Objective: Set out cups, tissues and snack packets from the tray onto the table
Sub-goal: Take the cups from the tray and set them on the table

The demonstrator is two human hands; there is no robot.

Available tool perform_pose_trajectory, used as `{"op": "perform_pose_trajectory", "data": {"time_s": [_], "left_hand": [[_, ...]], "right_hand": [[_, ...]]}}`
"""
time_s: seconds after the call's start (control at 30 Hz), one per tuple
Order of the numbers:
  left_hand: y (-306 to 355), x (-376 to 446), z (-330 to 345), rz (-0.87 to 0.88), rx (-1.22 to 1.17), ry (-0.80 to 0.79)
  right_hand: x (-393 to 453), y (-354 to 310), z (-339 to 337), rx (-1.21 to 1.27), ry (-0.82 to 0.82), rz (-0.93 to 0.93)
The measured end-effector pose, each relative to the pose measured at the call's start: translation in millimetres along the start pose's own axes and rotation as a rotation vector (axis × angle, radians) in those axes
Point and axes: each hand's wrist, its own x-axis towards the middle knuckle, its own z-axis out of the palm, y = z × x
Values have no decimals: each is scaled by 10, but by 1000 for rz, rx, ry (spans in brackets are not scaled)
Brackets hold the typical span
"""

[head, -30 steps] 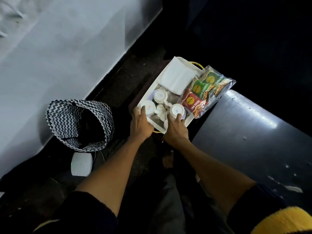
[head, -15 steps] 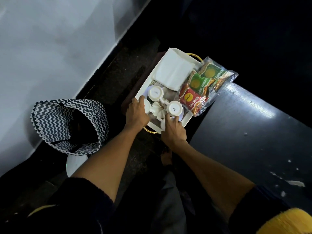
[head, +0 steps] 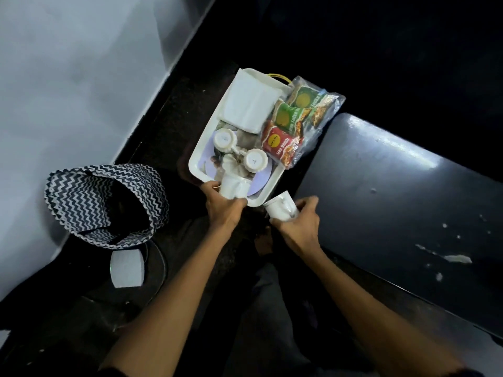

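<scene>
A white tray (head: 202, 146) rests on a low dark stand. On it lie a stack of white tissues (head: 249, 103), a clear bag of snack packets (head: 298, 125) hanging over its right rim, and two upturned white cups (head: 224, 139) (head: 255, 160). My left hand (head: 221, 206) grips a white cup (head: 231, 186) at the tray's near edge. My right hand (head: 299, 221) holds another white cup (head: 280, 208), tilted on its side, just off the tray's near right corner and beside the dark table (head: 402, 202).
A zigzag-patterned fabric basket (head: 106, 202) stands on the floor to the left, with a white round object (head: 126, 268) below it. A pale wall (head: 68, 77) runs along the left. My legs fill the lower middle.
Both hands have each lifted a cup off the tray and drawn it toward me. The right cup has moved past the tray's corner toward the table.
</scene>
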Motion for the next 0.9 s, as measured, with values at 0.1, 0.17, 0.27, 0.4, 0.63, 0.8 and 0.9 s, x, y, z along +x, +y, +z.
{"op": "perform_pose_trajectory", "data": {"time_s": [0.1, 0.17, 0.27, 0.4, 0.63, 0.8, 0.9], "left_hand": [[-43, -386, 319, -11, -32, -141], [-89, -646, 565, -11, -22, -221], [-171, -996, 932, 15, 54, -307], [-319, -1480, 1501, 97, 223, -319], [-679, -2174, 2470, 265, 382, -288], [-882, -2406, 2964, 274, 506, -233], [-953, -2418, 3145, 259, 507, -251]], "right_hand": [[8, 232, -363, 117, 14, 101], [27, 440, -655, 189, 12, 135], [76, 824, -1100, 227, -1, 152], [68, 1405, -1767, 219, -1, 189], [11, 2391, -2730, 86, 120, 268], [90, 2879, -3023, -9, 133, 288], [190, 3047, -3041, -43, 132, 304]]}}
